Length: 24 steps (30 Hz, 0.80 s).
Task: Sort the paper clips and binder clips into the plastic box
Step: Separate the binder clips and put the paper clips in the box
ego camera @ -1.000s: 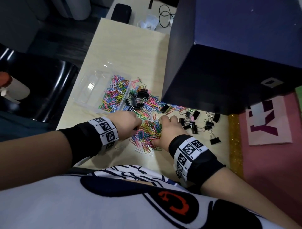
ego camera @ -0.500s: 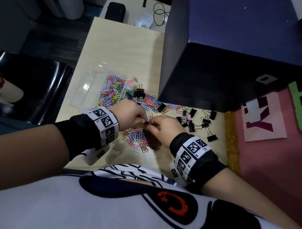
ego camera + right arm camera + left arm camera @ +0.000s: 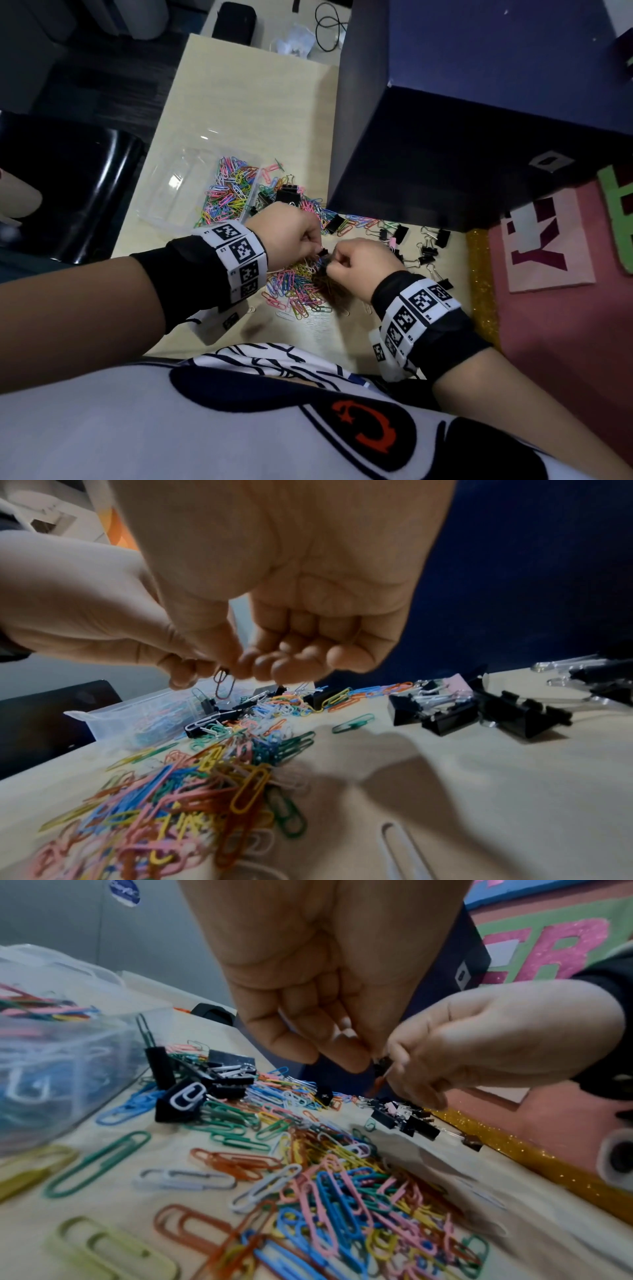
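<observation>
Both hands are raised a little above the loose pile of coloured paper clips (image 3: 294, 291). My left hand (image 3: 317, 251) and right hand (image 3: 330, 265) meet fingertip to fingertip and pinch a small black binder clip (image 3: 322, 254) (image 3: 382, 1064). A reddish paper clip (image 3: 224, 683) (image 3: 377, 1083) hangs from it. Which hand has the paper clip itself I cannot tell. The clear plastic box (image 3: 161, 192) lies at the left; its right compartment holds several paper clips (image 3: 229, 195). More black binder clips (image 3: 428, 253) lie scattered at the right.
A big dark blue box (image 3: 479, 137) stands on the table right behind the clips. A gold glitter strip (image 3: 479, 274) and pink mat (image 3: 565, 325) border the right side. A black chair (image 3: 68, 192) sits off the table's left edge.
Both hands have lifted off the paper clip pile, come together and closed into a pinch on the small binder clip with the paper clip. The camera view has shifted slightly.
</observation>
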Tool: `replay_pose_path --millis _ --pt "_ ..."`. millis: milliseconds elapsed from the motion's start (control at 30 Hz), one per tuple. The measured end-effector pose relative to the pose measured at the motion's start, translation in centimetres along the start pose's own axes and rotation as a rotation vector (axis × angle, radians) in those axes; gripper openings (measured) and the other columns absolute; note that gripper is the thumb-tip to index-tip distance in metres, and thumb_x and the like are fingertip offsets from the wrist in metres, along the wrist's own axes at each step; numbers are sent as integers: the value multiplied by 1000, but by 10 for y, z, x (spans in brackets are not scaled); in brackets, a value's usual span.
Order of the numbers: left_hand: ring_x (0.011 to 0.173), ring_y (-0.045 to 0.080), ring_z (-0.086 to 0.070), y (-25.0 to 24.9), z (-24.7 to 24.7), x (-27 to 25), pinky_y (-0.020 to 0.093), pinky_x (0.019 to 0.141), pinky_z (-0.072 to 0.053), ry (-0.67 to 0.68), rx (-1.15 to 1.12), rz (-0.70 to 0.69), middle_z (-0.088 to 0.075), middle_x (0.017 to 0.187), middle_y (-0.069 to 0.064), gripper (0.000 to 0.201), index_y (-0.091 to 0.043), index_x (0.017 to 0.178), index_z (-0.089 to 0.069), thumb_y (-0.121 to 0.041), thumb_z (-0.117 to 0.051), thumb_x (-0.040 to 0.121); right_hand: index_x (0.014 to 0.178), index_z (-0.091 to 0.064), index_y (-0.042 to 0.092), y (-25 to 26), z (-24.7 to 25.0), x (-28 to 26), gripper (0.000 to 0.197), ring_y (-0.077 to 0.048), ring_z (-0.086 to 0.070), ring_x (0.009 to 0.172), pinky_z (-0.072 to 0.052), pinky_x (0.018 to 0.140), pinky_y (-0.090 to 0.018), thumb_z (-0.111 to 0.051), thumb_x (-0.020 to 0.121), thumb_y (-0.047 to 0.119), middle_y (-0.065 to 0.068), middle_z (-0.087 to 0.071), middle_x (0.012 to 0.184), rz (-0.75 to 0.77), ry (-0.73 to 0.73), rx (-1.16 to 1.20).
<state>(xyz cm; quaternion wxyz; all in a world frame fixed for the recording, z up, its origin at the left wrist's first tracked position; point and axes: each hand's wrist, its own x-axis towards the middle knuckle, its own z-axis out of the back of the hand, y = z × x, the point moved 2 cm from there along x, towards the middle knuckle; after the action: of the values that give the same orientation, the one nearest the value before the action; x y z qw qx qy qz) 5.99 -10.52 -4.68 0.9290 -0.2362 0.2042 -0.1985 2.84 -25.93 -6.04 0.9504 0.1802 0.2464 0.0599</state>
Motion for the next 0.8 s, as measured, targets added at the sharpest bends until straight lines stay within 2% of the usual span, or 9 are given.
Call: replay_pose_path --millis 100,200,333,400,467,567,633,700,800 --pt "81 14 -63 5 3 1 20 70 -43 15 0 15 -71 84 -4 9 -20 90 -71 -26 -67 85 84 -63 20 -6 -4 0 15 -22 -58 85 -44 71 -27 -57 85 34 -2 -65 90 -43 166 -125" --pt "75 9 -58 7 3 0 18 67 -38 28 11 24 -64 76 -10 6 -22 87 -70 -27 -69 84 86 -61 27 -10 -7 1 14 -17 -60 86 -47 74 -27 -61 84 40 2 -65 93 -57 64 -2" --pt "73 9 -54 5 1 0 19 66 -36 12 5 15 -60 73 -11 10 -21 87 -70 -30 -69 84 106 -67 27 -4 -8 2 24 -11 -62 88 -50 80 -26 -63 86 39 8 -67 93 -29 -71 275" --pt "74 9 -53 2 1 0 18 67 -35 21 1 7 -63 77 -8 11 -20 90 -70 -30 -67 86 98 -69 27 0 -6 2 15 -13 -61 83 -48 74 -26 -62 88 35 7 -66 87 -2 -100 271" --pt "80 12 -57 0 0 0 17 69 -35 41 16 -4 -70 89 -5 14 -21 97 -71 -29 -63 88 91 -69 25 -1 -5 1 12 -15 -60 80 -47 71 -26 -60 89 34 5 -66 84 7 -111 226" --pt "96 15 -62 0 1 -2 19 74 -37 52 85 -25 -70 102 -4 20 -23 107 -68 -28 -61 89 89 -66 24 -12 1 2 13 -19 -61 84 -48 73 -27 -56 90 32 2 -67 91 -76 -177 144" --pt "100 17 -59 5 0 -4 21 78 -39 112 182 -7 -65 109 -2 28 -23 115 -61 -30 -62 88 96 -64 20 -26 8 2 16 -22 -59 87 -45 70 -26 -52 91 30 -3 -63 102 -220 -251 77" --pt "105 21 -57 14 -3 -11 28 83 -44 214 297 49 -58 118 1 45 -23 124 -50 -34 -67 84 108 -58 17 -36 14 -1 21 -25 -58 91 -42 69 -28 -51 92 28 -6 -55 113 -352 -327 60" --pt "102 25 -59 27 -7 -26 34 76 -48 360 445 143 -55 118 6 69 -17 127 -40 -40 -77 74 116 -50 12 -32 16 -5 28 -28 -57 95 -42 72 -30 -53 91 23 -9 -48 120 -313 -385 71"
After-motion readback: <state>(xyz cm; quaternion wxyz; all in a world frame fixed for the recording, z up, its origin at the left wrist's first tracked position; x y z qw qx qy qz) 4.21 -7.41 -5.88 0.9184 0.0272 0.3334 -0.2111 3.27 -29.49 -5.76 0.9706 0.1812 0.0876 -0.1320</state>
